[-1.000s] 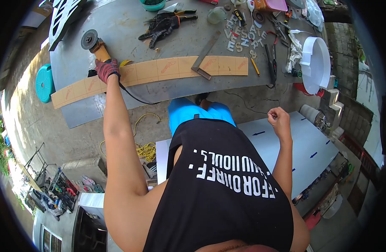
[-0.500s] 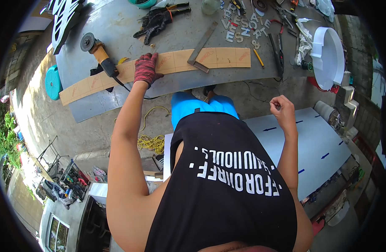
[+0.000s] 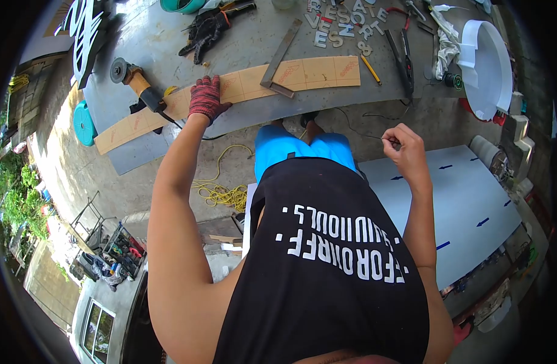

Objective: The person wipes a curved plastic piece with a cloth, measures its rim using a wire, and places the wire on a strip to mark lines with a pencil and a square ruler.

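Note:
My left hand [image 3: 206, 101], in a red and black knit glove, lies with fingers spread on a long, slightly curved strip [image 3: 324, 73] covered in brown printed paper. The strip rests along the table's near edge. My bare right hand [image 3: 406, 151] is raised off the table, thumb and fingers pinched together. Something small and dark shows at the fingers, but I cannot make out what it is. A metal try square [image 3: 281, 57] lies across the strip. Left of my gloved hand sits an angle grinder [image 3: 139, 85] with an orange body, its cord running beneath my left wrist.
On the metal table [image 3: 242, 115] are a dark glove [image 3: 201, 36], loose cut-out letters [image 3: 345, 27], a yellow pencil [image 3: 371, 70], dark long-handled tools [image 3: 401, 64] and a white curved shell [image 3: 486, 70]. A white sheet with arrows [image 3: 466, 200] and a yellow cord [image 3: 224, 195] lie lower down.
The view has shifted slightly. My left hand stays spread on the strip. My right hand stays pinched and has turned a little, its fingertips now pointing more to the left.

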Available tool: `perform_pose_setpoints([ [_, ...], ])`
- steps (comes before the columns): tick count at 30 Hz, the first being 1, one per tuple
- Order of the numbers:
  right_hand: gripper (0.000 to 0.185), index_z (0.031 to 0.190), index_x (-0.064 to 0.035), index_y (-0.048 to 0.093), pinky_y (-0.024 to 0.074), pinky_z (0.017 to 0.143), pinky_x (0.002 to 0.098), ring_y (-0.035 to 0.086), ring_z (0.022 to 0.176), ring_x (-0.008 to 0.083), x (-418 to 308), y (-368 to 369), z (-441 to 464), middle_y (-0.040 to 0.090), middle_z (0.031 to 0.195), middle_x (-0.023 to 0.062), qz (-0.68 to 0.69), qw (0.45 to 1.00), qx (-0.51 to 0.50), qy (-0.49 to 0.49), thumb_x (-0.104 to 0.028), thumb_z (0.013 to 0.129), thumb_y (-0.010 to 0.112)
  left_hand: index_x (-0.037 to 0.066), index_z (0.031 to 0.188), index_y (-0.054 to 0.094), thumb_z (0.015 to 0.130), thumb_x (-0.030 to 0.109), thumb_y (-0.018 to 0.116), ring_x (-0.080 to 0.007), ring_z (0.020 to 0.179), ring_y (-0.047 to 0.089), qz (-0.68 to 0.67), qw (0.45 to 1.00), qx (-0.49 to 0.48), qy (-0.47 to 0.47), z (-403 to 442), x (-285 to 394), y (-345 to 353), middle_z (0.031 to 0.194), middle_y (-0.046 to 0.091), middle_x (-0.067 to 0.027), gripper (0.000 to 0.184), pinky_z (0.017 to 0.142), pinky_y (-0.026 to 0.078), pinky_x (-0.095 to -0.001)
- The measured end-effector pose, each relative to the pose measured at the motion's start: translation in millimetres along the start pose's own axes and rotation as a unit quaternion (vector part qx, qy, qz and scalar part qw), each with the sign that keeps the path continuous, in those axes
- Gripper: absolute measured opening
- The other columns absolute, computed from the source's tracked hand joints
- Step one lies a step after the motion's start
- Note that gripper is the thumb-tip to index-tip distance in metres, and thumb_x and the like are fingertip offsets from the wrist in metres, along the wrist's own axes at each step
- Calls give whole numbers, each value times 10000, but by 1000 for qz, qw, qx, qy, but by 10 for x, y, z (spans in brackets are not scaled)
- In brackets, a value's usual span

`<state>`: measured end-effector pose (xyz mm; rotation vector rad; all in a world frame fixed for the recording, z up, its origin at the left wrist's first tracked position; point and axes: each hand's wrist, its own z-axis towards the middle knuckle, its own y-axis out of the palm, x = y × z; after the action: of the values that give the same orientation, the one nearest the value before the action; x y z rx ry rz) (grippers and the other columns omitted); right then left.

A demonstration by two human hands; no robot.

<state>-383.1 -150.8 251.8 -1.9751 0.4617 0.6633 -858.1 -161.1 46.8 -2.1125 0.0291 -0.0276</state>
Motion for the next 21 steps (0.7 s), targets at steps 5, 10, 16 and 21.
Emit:
perform_pose_setpoints([
  [5,74,859,14,644,509,640,296,637,675,190,53,202,55,607,789,90,21,999,-36,-14,21,788,665,41,1406,443,706,510,791,-378,1232,484,-6,999,-33,-7,18,219,-9,1328,512,-207,912,1038,392,-496],
  [10,76,858,9,646,503,630,296,627,665,190,61,287,144,603,787,91,37,998,-39,-10,15,785,668,34,1391,453,698,509,794,-363,1224,489,-11,1000,-23,-14,22,499,-15,1311,523,-197,907,1038,386,-499],
  [16,74,858,10,646,501,626,295,626,665,190,2,312,246,600,784,92,33,998,-43,-13,7,790,672,48,1324,515,748,482,769,-344,1205,527,-186,977,78,-76,122,1309,33,1253,551,-186,765,1005,414,-489],
  [21,81,860,16,644,505,630,290,630,662,184,-36,343,227,599,780,90,29,999,-38,-12,14,786,678,68,1299,544,781,413,759,-364,1153,583,-258,953,88,-135,554,2069,40,1217,585,-201,658,973,456,-473],
])
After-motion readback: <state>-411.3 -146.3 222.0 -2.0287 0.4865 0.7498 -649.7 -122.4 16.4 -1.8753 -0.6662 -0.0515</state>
